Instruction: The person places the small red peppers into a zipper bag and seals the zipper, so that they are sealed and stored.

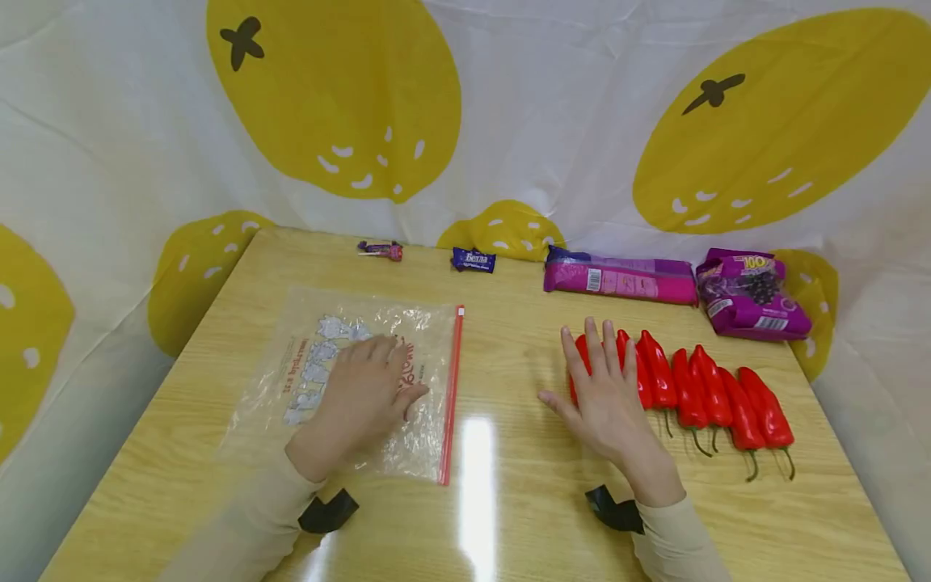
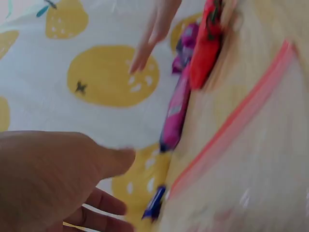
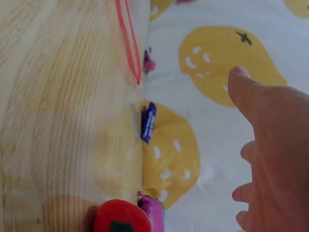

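My left hand hovers over a clear zip bag with a red slider strip along its right edge; its fingers are loosely extended and hold nothing. The bag lies flat and carries printed cartoon animals and lettering, partly covered by that hand. On the right, my right hand is spread above the left end of a row of several red peppers with green stems, hiding some of them. In the right wrist view, the right hand has its thumb apart from the fingers, with nothing in it.
Along the back edge lie a small wrapped lollipop, a blue wrapped candy, a long pink-purple packet and a purple pack with grapes pictured. Behind the wooden table hangs a white cloth with yellow fruit prints.
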Motion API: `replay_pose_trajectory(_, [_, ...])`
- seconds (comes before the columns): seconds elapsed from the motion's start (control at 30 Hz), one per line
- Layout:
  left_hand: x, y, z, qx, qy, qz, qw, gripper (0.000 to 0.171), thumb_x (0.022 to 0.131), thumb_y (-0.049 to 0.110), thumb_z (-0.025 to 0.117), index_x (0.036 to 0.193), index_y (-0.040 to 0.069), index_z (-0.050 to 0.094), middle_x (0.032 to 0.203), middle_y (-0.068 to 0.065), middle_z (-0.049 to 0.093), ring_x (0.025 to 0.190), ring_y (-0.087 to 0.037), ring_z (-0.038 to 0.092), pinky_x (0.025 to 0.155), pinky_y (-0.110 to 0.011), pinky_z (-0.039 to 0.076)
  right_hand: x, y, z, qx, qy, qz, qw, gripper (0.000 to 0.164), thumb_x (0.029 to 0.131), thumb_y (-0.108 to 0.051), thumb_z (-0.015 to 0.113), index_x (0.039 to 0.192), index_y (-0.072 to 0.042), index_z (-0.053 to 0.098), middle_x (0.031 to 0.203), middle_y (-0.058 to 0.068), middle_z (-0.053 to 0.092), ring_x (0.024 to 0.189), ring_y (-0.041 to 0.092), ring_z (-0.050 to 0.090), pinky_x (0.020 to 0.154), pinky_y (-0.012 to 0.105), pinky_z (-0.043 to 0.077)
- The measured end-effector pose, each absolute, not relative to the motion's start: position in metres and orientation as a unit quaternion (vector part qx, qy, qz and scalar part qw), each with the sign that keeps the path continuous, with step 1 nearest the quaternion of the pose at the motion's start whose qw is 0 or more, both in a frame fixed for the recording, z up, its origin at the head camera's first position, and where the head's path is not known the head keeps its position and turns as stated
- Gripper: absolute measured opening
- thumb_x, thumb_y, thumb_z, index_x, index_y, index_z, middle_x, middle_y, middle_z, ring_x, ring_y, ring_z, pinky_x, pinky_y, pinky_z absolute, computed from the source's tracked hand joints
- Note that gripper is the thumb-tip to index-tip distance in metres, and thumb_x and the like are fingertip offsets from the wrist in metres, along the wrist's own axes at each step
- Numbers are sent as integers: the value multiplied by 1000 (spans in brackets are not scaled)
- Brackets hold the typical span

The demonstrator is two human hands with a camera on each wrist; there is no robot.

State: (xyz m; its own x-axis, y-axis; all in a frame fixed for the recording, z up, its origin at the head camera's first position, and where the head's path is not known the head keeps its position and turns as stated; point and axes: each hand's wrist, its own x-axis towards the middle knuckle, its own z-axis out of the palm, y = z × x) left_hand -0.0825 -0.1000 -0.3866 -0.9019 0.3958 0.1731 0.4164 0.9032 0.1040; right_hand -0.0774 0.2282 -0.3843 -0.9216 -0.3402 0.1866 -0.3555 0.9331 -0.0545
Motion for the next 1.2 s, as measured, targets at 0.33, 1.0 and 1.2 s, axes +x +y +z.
replay_pose_trajectory(0.33, [-50, -54, -411, -268, -954, -133, 5, 39, 86, 44, 57, 60, 16, 48, 50, 7, 40, 43, -9, 39, 37, -25, 31, -79, 239, -365, 155, -952, 127, 231, 51, 82, -23, 64, 128, -4, 52, 126, 21, 50, 117, 38, 44, 97, 52, 34])
replay_pose_trajectory(1.0, [-44, -43, -429, -273, -949, -156, 23, 25, 76, 15, 56, 54, 13, 45, 48, -1, 44, 38, -16, 42, 33, -28, 30, -49, 168, -382, 241, -925, 287, 70, 8, 79, -7, 67, 86, -10, 67, 75, -7, 59, 62, 5, 52, 56, 17, 44])
replay_pose_trajectory(1.2, [-42, -47, -415, -253, -956, -146, 35, 25, 77, 19, 58, 56, 13, 45, 48, 1, 39, 40, -13, 36, 36, -28, 29, -46, 135, -385, 203, -894, 395, -61, 13, 85, -7, 61, 97, -6, 66, 74, 1, 64, 62, 10, 57, 54, 19, 45])
